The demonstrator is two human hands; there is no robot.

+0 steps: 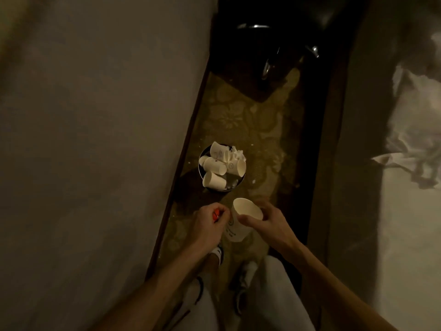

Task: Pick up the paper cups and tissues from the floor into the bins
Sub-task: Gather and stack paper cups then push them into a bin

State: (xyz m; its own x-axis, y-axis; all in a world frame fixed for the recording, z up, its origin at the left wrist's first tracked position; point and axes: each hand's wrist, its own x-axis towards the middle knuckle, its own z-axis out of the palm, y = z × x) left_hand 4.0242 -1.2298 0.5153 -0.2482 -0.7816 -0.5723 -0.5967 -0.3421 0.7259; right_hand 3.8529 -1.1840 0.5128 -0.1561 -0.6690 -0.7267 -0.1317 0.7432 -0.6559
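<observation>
A small round dark bin (243, 181) stands on the patterned carpet between two beds, holding several white paper cups (214, 164) and a crumpled tissue (238, 154). Nearer to me, my right hand (267, 224) grips a white paper cup (241, 222), held upright with its open mouth up, just short of the bin. My left hand (208, 222) is beside that cup, fingers closed around a small orange thing (216, 215) that I cannot identify.
A bed with a grey cover (95, 139) fills the left, its dark wooden edge bordering the narrow carpet strip (257, 120). Another bed with rumpled white sheets (410, 149) is at the right. A dark chair base (269, 51) stands farther along. My legs and shoes are below.
</observation>
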